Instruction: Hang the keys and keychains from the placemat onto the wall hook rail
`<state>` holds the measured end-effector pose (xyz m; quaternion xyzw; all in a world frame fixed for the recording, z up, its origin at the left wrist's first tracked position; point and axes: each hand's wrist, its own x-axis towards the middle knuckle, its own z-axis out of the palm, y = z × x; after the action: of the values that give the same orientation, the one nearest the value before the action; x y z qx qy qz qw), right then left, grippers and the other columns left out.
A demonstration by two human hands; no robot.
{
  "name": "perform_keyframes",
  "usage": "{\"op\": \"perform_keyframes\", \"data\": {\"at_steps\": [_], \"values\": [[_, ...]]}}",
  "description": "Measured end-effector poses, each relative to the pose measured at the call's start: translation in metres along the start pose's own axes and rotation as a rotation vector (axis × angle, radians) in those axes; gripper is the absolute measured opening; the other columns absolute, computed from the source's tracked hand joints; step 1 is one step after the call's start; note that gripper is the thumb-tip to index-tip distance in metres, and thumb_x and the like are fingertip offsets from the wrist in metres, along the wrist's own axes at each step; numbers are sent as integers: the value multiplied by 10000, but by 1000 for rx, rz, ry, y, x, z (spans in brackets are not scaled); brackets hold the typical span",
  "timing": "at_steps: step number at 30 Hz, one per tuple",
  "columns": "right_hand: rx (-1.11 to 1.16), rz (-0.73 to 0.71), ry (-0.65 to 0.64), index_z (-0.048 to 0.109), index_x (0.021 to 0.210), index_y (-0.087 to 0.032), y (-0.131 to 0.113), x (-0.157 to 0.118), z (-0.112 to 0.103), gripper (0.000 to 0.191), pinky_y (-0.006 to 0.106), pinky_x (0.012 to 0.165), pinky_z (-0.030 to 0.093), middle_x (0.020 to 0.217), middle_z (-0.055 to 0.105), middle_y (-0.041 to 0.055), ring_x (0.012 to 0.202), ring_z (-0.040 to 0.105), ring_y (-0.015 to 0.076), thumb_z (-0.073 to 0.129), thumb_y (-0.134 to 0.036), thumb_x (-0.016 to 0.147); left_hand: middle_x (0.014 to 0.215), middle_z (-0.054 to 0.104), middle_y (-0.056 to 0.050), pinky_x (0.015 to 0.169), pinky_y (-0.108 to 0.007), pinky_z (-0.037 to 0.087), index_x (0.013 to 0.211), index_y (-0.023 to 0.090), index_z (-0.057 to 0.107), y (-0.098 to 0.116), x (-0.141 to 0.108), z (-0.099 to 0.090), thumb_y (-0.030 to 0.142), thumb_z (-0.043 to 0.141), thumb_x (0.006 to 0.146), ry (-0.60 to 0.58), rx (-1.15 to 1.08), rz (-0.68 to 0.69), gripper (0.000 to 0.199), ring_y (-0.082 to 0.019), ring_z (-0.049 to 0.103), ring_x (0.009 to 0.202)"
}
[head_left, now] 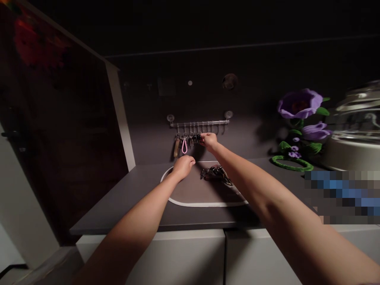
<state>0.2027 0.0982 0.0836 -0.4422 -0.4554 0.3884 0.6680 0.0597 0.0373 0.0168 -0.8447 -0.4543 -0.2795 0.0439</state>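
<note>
apparently the right hand [208,141] has its fingers pinched on small dark metal keys [198,139] at the clear plastic hook rail [200,123], above the desk's back edge. a sideways tug could knock the pink loop strap [184,146] off its hook, or peel a round clear suction cup [228,114] from the grey wall [148,136]. the left hand [183,166] hangs lower, over the brown mat with a white rim [187,193]; i cannot tell whether its fingers hold anything. a dropped right forearm [246,166] might push the dark metal heap [214,171] towards the front edge of the dark grey desk [118,198].
</note>
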Motion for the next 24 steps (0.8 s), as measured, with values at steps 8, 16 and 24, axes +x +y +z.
{"op": "perform_keyframes", "data": {"at_steps": [8, 16, 24], "values": [[-46, 21, 1, 518, 700, -131, -7, -6, -2, 114, 201, 559, 462, 552, 512, -22, 500, 482, 53, 443, -79, 768, 957, 665, -72, 819, -269, 423, 925, 187, 675, 0, 1, 3, 233, 462, 819, -1, -15, 37, 242, -183, 586, 911], [-138, 31, -35, 498, 669, -135, -16, -26, -14, 102, 221, 575, 448, 556, 515, -24, 475, 473, 45, 485, -41, 708, 986, 661, -76, 835, -272, 430, 947, 175, 672, 5, -1, 2, 226, 477, 810, -7, -45, 67, 243, -183, 585, 926], [-377, -46, -102, 552, 777, -137, -2, -57, -41, 55, 182, 560, 418, 686, 612, 11, 536, 519, 52, 527, -112, 735, 971, 665, -67, 850, -272, 427, 935, 176, 669, 10, -3, 6, 237, 470, 818, 3, -60, 71, 239, -172, 582, 927]]}}
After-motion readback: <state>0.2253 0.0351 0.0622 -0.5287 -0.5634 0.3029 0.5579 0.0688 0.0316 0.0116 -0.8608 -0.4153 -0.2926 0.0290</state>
